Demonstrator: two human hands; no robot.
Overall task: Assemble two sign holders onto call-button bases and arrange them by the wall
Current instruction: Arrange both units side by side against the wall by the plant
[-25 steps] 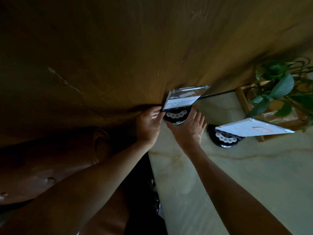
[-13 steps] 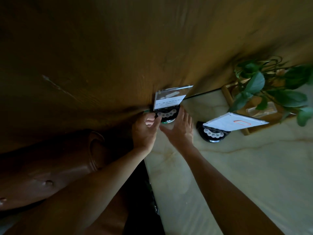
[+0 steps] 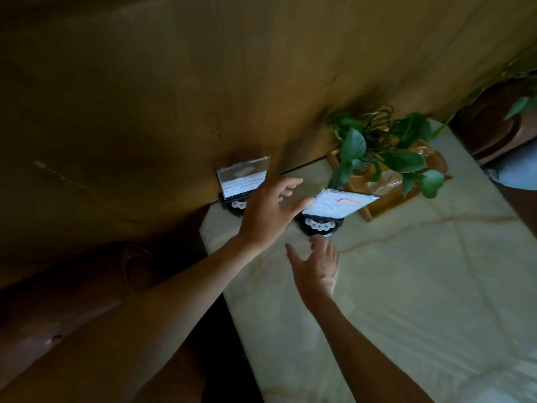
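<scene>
Two clear sign holders stand on black round call-button bases on the pale marble table [image 3: 406, 286]. The first sign holder [image 3: 242, 177] stands against the wooden wall [image 3: 174, 97] at the table's far left corner, its base [image 3: 236, 205] partly hidden behind my left hand. The second sign holder [image 3: 341, 202] leans over its base [image 3: 319, 225], a little right and nearer to me. My left hand [image 3: 268, 212] hovers open between the two, fingertips close to the second sign's left edge. My right hand [image 3: 318, 267] is open just in front of the second base.
A potted green plant [image 3: 386, 149] in a wooden tray [image 3: 386, 199] stands by the wall right of the second sign. A dark wooden chair back [image 3: 491, 123] is at the far right. Left of the table's edge is a brown leather seat [image 3: 72, 301].
Both hands have let go of the first sign holder by the wall and moved right toward the second one. The view has swung left-to-right, showing more table.
</scene>
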